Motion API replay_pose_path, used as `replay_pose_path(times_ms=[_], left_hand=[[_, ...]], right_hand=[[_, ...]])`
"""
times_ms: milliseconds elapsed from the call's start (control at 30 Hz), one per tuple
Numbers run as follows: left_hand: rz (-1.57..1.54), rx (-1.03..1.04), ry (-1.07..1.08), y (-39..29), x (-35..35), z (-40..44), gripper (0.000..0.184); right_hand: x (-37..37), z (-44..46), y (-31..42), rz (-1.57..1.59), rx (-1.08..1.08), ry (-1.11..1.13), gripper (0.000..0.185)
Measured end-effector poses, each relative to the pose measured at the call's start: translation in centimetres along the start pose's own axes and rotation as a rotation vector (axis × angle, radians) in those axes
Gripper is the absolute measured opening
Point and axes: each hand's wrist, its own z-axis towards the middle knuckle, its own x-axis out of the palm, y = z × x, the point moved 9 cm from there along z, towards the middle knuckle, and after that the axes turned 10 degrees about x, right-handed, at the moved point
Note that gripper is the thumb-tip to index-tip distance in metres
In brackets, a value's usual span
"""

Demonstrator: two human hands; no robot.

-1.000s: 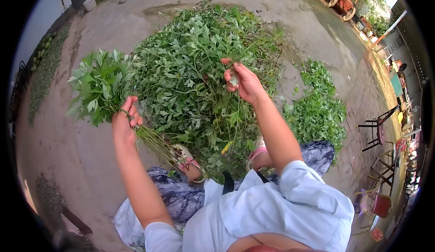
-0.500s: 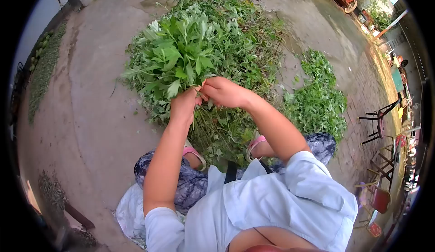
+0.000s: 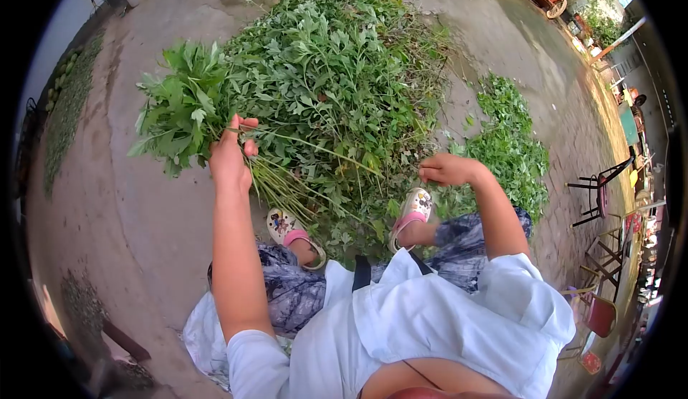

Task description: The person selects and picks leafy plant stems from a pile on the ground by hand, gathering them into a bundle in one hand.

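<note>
Leafy bundle in our left grip (image 3: 231, 157), beside the big green pile (image 3: 326, 76).
The pile spreads over the ground beyond and between our grips; the smaller heap (image 3: 507, 148) lies beyond and right of our right grip (image 3: 448, 169). The bundle (image 3: 179, 108) fans out left of our left grip, its bare stems (image 3: 283, 187) trailing toward our shoes. Our left fingers curl partly round it just under the leaves; our right fingers are drawn together, with nothing plainly visible between them. We judge it light, its leaves soft and easily bruised, its stems springy and best held together just under the leaves.
</note>
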Motion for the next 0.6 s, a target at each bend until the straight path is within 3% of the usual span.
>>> replay_pose_path(times_ms=[33, 100, 167, 233, 333, 367, 433, 533, 600], left_hand=[[-0.008, -0.042, 0.044, 0.5, -0.3, 0.2, 0.018], [-0.012, -0.102, 0.077, 1.2, -0.4, 0.2, 0.018], [0.018, -0.146, 0.157, 2.2, 0.1, 0.1, 0.02], [0.083, -0.137, 0.173, 2.8, 0.7, -0.1, 0.021], [0.109, -0.094, 0.179, 3.0, 1.7, -0.1, 0.021], [0.049, -0.157, 0.139, 3.5, 1.8, -0.5, 0.02], [-0.058, -0.218, 0.114, 3.7, 2.6, -1.1, 0.014], [-0.016, -0.2, 0.259, 3.7, 3.2, -0.8, 0.011], [-0.017, -0.194, 0.253, 4.2, 2.8, -0.7, 0.011]], right_hand=[[-1.2, -1.3, -3.8, -0.479, 0.316, -0.154, 0.024], [-2.5, -3.4, -5.8, -0.958, 0.628, -0.313, 0.023], [-2.9, -3.6, -1.1, -0.618, 0.058, -0.613, 0.024], [-3.1, -2.0, 4.7, -0.049, -0.117, -0.551, 0.02], [-4.2, 2.4, 10.6, 0.254, -0.287, -0.692, 0.02], [-4.6, 4.2, 11.4, 0.423, -0.231, -0.687, 0.021], [-6.4, 6.3, 13.3, 0.319, -0.283, -1.006, 0.021], [-7.8, 8.2, 13.9, 0.236, -0.076, -1.155, 0.025], [-8.7, 8.8, 13.7, 0.154, -0.052, -1.197, 0.027]])
